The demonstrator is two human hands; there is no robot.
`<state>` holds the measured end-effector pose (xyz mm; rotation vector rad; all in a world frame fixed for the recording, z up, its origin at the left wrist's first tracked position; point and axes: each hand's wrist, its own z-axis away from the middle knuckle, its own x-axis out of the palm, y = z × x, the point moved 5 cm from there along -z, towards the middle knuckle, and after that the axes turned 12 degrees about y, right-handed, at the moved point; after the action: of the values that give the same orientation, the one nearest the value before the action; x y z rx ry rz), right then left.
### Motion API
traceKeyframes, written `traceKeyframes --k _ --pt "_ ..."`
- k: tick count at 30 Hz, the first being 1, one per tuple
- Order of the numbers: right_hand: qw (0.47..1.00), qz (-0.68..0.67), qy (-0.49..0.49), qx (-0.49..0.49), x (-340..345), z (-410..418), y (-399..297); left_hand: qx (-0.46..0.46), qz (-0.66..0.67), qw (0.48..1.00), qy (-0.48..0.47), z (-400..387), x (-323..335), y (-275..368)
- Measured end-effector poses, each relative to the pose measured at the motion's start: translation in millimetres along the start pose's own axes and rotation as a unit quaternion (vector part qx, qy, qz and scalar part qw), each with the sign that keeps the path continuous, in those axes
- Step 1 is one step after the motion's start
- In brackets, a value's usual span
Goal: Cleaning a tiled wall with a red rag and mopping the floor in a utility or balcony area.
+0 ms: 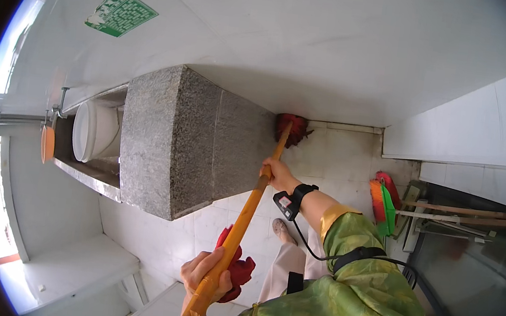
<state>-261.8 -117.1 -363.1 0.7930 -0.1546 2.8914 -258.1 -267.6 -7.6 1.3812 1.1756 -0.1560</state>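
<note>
Both my hands are on a long yellow-orange pole that slants down to the floor. My right hand wraps around it farther down, beside the grey speckled stone block. My left hand grips its upper part nearer my body. A bunched red cloth shows behind the pole at my left hand; whether the fingers hold it is hidden. At the far end, a red mop head rests on the floor in the corner between the stone block and the wall.
The stone block adjoins a sink basin holding a white bucket. An orange dipper hangs by the tap. To the right stand a red-orange broom, a green dustpan and glass panels. My shoe is on the tiles.
</note>
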Motion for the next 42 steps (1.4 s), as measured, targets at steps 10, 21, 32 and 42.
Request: traceKeyframes --k 10,21,32,42 --pt "0.984 -0.099 0.099 -0.109 -118 42 -69 -0.054 0.147 0.986 -0.064 13 52 -2" --pt "0.964 -0.092 0.166 -0.187 -168 86 -119 -0.157 0.228 0.955 -0.104 8 81 -4" --pt "0.978 -0.063 0.148 -0.131 -105 25 -43 -0.184 0.119 0.975 -0.027 30 18 -26" --pt "0.999 -0.038 -0.01 -0.009 -11 -19 32 -0.094 -0.009 0.996 0.007 32 -11 -12"
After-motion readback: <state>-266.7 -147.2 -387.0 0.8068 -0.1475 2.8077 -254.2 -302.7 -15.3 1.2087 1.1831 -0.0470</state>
